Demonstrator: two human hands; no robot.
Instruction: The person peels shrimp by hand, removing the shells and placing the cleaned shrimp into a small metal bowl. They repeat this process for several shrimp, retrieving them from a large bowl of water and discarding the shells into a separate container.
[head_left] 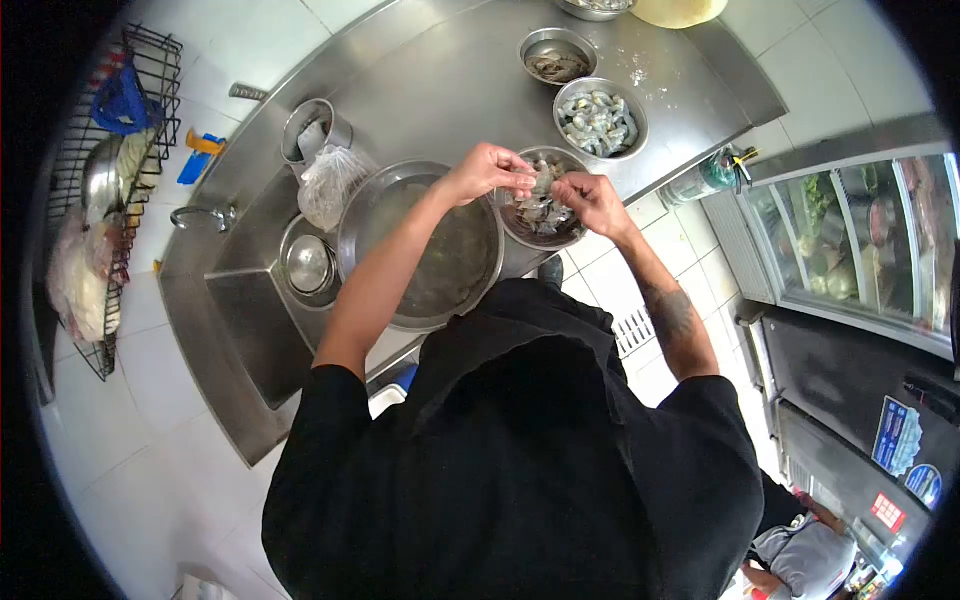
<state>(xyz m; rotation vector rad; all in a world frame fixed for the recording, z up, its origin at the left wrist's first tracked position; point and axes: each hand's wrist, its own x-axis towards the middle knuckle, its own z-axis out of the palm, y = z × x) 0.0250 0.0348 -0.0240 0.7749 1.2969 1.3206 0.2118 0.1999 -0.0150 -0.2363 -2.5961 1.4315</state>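
Note:
My left hand (490, 176) pinches a greyish, translucent shrimp (543, 180) by its fingertips. From the other side, my right hand (594, 203) is closed with its fingertips at the same shrimp. Both hands are above a metal bowl (546, 243) that holds shrimp heads and shells. Just beyond them stands a bowl (640, 140) full of pale peeled shrimp (597, 122). Farther back, a smaller bowl (524, 47) contains darker shrimp in liquid. Below my left forearm sits a wide basin (346, 225) of cloudy water.
The steel counter (440, 85) has a sink (255, 335) and a faucet (205, 217) at left. A plastic bag (332, 185) leans by a metal pot (330, 112). A wire rack (150, 60) hangs on the left wall. At right is a glass-front fridge (850, 230); another person (805, 555) is at lower right.

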